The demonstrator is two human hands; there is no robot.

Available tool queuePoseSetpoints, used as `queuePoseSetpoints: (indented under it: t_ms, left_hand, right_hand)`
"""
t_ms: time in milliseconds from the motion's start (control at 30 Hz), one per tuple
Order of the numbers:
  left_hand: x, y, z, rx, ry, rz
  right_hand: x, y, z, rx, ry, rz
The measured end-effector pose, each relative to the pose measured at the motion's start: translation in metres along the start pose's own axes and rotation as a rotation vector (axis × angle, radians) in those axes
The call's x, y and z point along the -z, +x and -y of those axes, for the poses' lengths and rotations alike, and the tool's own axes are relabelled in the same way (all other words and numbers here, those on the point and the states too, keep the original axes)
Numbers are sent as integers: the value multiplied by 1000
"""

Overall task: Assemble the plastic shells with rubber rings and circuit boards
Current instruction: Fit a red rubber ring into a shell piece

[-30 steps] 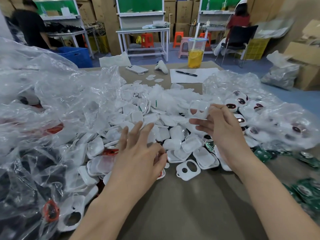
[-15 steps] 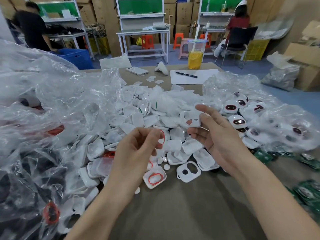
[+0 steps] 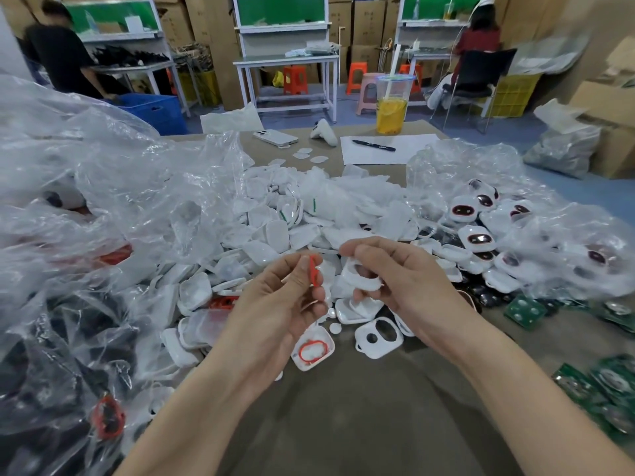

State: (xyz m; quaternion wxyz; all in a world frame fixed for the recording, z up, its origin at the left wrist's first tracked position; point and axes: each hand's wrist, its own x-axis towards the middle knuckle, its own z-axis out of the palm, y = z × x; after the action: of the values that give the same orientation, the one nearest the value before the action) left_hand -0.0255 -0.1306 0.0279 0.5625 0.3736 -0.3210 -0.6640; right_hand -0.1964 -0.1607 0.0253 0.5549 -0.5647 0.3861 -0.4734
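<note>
Left of frame centre, the left hand [image 3: 275, 304] pinches a red rubber ring [image 3: 314, 271] between thumb and forefinger, edge-on, its long axis running up and down. Just right, the right hand [image 3: 412, 280] grips a white plastic shell [image 3: 360, 278] in curled fingers, open side apparently toward the ring, long axis slanting down-right. Ring-fitting seems in hand; next the ring needs turning flat against the shell's seat.

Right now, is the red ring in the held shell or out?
Out: left hand pinches the red ring, apart from the white shell gripped by the right hand.
</note>
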Motion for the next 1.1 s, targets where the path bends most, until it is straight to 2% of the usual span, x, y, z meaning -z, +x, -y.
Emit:
queuePoseSetpoints:
  t_ms: [67,167,400,1100]
  left_hand:
    - [0,0,1,1,-1,10]
    - [1,0,2,-1,18,27]
    - [2,1,4,-28,37,32]
    - [2,-7,-1,-106,201,157]
  right_hand:
    - [0,-3,1,79,-146,-7]
    - [0,-7,-1,154,-229,-11]
    - [-3,-10,-4,105,-350,14]
    - [2,-10,3,-60,-72,267]
